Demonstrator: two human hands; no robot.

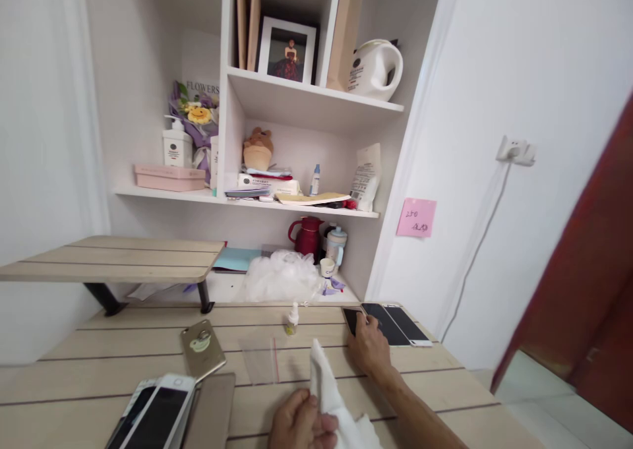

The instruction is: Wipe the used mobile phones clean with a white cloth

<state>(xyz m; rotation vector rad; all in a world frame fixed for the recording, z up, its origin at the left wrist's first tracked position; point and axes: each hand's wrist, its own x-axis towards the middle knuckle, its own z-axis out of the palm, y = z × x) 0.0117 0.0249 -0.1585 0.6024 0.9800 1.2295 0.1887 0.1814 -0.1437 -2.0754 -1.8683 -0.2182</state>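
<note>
While the left hand point(302, 422) is pinching white cloth point(332, 393), the right hand point(368, 345) is touching a far-right phone point(351, 317), can't tell if its fingers are gripping; probably partway, near-left phones point(161, 411) maybe waiting.

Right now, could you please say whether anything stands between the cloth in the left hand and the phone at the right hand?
Nothing visible stands between the cloth in the left hand and the phone except the right hand, which partly covers the phone. The bottle stands farther left.
</note>
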